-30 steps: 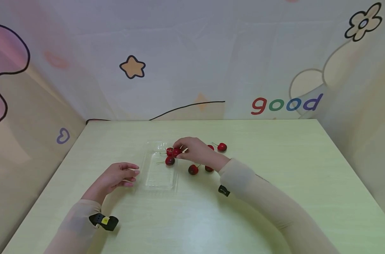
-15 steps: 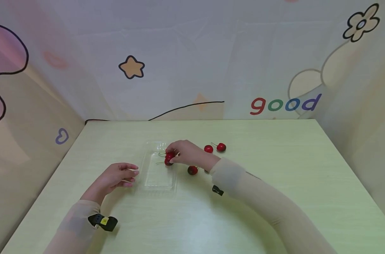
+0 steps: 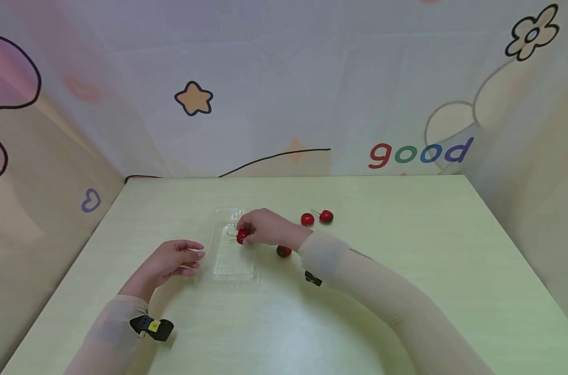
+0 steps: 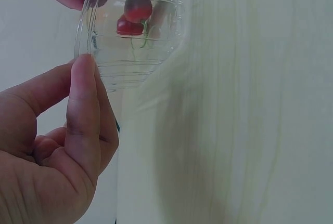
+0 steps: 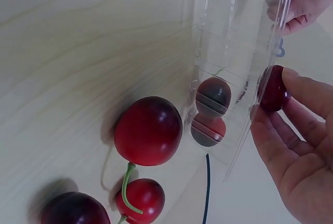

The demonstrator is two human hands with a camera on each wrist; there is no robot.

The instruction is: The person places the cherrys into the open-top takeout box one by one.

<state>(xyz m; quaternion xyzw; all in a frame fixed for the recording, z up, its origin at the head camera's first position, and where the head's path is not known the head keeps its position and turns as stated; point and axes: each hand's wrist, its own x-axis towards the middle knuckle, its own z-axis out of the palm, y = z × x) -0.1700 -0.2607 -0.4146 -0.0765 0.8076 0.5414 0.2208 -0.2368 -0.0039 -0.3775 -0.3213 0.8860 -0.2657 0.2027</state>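
Nearest the person, the left hand (image 3: 173,260) rests on the pale green table (image 3: 405,250) just beside the near left edge of the clear plastic tray (image 3: 227,268); in the left wrist view its thumb (image 4: 83,109) lies against the tray's rim with the other fingers loosely curled and gripping nothing, so it seems only to steady the tray. A little farther out, the right hand (image 3: 265,227) reaches across the tray's right side and pinches a red cherry (image 3: 241,237) between thumb and fingertips, holding it low over the tray's far half. The right wrist view shows that cherry (image 5: 274,89) inside the tray wall, with two more cherries (image 5: 212,109) already lying in the tray close beside it. My reading is that the step in hand is setting this cherry down with the others; the next move would call for loosening the pinch so the fruit settles on the tray floor rather than rolling, while the left hand keeps the light tray from sliding. Beyond the tray, one dark cherry (image 3: 284,251) lies on the table just right of it, partly behind the right wrist, and farther back a pair of red cherries (image 3: 316,217) sits well apart from the tray.
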